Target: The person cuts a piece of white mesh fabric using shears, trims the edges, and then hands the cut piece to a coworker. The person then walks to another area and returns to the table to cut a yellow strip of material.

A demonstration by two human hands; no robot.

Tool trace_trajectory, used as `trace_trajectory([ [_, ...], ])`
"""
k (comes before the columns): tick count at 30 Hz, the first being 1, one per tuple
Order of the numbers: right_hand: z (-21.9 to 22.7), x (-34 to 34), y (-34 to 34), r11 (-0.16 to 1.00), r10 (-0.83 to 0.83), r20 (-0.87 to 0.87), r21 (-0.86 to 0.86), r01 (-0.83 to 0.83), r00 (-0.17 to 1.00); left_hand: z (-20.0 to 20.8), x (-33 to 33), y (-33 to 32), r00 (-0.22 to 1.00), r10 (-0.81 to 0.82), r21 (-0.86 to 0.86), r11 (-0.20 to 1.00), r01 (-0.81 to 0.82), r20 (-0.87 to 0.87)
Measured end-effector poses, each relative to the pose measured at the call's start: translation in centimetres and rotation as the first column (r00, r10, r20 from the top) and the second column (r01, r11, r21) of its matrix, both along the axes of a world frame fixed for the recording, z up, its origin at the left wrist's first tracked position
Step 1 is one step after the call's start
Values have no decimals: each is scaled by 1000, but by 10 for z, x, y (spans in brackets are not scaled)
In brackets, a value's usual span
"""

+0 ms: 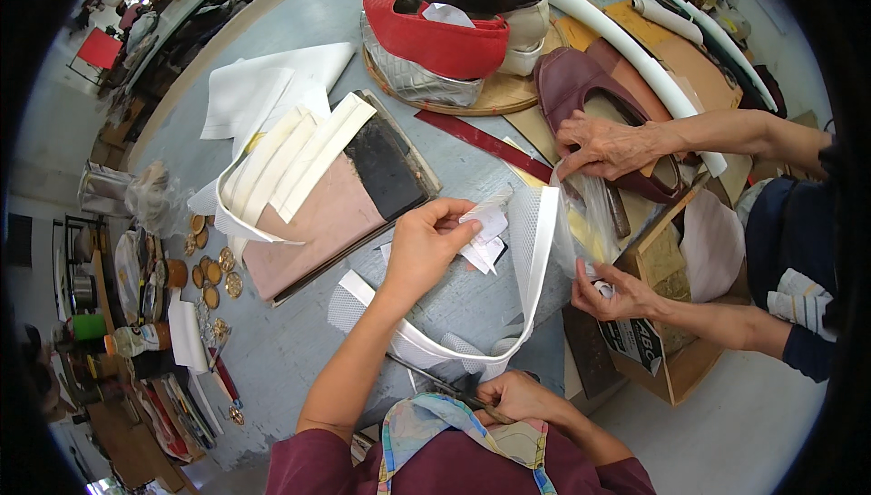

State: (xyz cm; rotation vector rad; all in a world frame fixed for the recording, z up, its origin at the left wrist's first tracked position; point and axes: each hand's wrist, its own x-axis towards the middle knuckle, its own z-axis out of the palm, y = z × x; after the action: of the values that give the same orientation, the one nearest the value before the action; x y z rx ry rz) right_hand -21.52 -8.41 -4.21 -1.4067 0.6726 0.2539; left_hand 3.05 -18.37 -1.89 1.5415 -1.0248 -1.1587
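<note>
- The left hand (422,245), mid-frame, has its fingers pinched on a white paper slip (490,225) above the counter (299,350).
- The right hand (519,395), at lower centre, has its fingers curled around a dark tool (434,381), whose handle is partly hidden.
- A white mesh strip (535,268) curves from centre right down to lower centre.
- At left centre, pale bands (313,164) lie on a book (313,227).
- At right, a co-worker's hands (610,146) hold a clear bag (581,218).
</note>
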Motion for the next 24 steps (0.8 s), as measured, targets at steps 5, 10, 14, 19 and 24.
trace_trajectory([
  [5,6,1,0,999,-35,-3,-27,35,999,22,18,10,977,-23,18,999,27,-210],
  [10,5,1,2,999,-48,-30,8,49,998,31,36,22,976,-43,27,998,50,-216],
  [14,4,2,3,998,-51,-35,36,52,998,32,44,28,989,-64,65,995,73,-136],
  [19,5,0,5,994,-83,-51,69,86,995,40,50,31,997,-45,20,999,46,-63],
  [24,2,0,6,996,-72,-92,37,76,993,62,79,32,994,107,-105,989,-108,-11],
])
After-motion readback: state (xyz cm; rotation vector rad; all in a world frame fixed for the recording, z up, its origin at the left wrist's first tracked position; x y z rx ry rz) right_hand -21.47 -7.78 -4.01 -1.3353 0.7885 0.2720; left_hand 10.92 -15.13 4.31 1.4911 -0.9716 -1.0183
